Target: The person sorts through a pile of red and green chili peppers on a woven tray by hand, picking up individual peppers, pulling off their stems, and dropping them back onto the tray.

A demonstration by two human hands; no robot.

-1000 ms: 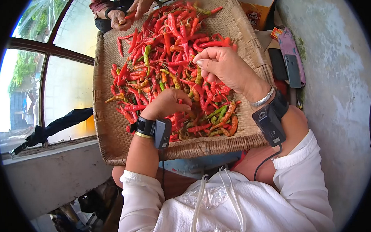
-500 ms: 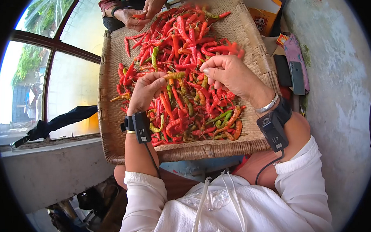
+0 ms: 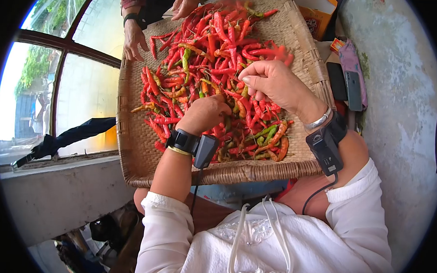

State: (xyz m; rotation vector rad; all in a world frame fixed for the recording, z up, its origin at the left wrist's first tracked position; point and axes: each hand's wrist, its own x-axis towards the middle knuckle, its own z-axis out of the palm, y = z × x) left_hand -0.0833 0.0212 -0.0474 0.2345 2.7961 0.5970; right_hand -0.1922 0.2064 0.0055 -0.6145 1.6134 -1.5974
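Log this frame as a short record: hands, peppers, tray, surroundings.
left hand: low at the pile, fingertips mostly hidden; grip unclear
right hand: above the pile's right side, fingers curled, thumb near forefinger; cannot tell if holding anything
peppers: heaped, mostly red, some green or orange
tray: woven, rectangular, raised rim
wrists: dark strapped device on each; silver bangle on right
co-worker: two hands at top left of view, one hand by the tray's left edge
left side: dark folded umbrella by the window
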